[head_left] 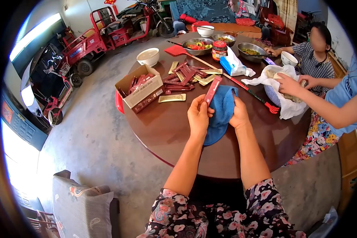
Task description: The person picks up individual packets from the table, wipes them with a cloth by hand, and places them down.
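Observation:
Between the thumb and fingers of my left hand is a slim dark-red sachet, tilted up over the table. A blue cloth hangs from my right hand, its fingers closed on the cloth's edge, and it drapes close beside the sachet. Beyond my hands lies a loose pile of red sachets mixed with gold ones, one gold sachet lying apart at the near side. Left of the pile stands an open cardboard box with more red sachets inside.
On the round brown table are a white bowl, metal bowls of food, a red-lidded jar, a tissue pack and a long stick with a red claw end. At right, another person's hands reach into a cloth-lined basket; someone else sits behind.

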Demonstrator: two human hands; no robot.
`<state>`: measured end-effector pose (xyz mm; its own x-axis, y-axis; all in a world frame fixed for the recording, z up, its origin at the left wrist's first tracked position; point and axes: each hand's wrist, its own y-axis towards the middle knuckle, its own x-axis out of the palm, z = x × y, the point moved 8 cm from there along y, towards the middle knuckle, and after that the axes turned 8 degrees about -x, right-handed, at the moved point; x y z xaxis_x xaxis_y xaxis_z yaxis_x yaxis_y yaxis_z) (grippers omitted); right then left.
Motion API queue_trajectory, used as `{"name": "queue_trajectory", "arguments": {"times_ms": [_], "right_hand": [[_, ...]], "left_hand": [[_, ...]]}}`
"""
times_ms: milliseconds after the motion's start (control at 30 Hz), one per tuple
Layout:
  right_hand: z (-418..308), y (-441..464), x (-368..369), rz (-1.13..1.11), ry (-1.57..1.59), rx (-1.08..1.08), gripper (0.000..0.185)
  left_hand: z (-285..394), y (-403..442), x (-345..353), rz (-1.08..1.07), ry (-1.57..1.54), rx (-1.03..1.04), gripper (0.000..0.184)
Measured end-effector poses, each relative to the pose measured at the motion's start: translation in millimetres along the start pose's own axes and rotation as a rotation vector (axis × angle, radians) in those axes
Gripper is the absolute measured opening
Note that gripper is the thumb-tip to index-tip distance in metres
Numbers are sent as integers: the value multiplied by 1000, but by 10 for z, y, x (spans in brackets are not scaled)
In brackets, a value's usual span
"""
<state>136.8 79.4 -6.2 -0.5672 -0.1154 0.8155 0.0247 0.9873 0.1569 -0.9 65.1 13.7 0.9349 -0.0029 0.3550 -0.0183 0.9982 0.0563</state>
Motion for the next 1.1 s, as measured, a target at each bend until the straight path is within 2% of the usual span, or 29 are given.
{"name": "queue_trajectory", "arguments": {"times_ms": [67, 200, 267, 333, 400, 567, 633, 833, 1100], "right_hand": [[13, -2, 25, -26, -122, 1, 30], [-25, -95, 236, -34, -253, -28, 21], [38, -61, 188, -98, -509, -42, 16], [44, -62, 206, -108, -538, -32, 11], [-31, -69, 260, -113, -599, -126, 10], [-97, -80, 251, 4, -632, -136, 8], [-89, -62, 153, 73, -682, -142, 8], [-213, -7, -49, 179, -506, -202, 9], [-370, -6, -164, 310, -316, -268, 9]], "left_hand": [[58, 0, -2, -17, -39, 49, 19], [47, -37, 87, -75, -72, 17, 16], [42, -51, 97, -102, -70, 11, 15], [39, -60, 122, -126, -7, 18, 14], [55, -60, 125, -129, 4, 9, 13], [0, -38, 137, -135, 98, 6, 11], [54, -37, 107, -106, 279, 86, 12], [11, -40, 154, -242, 251, -53, 11], [8, -68, 148, -270, 263, -67, 12]]}}
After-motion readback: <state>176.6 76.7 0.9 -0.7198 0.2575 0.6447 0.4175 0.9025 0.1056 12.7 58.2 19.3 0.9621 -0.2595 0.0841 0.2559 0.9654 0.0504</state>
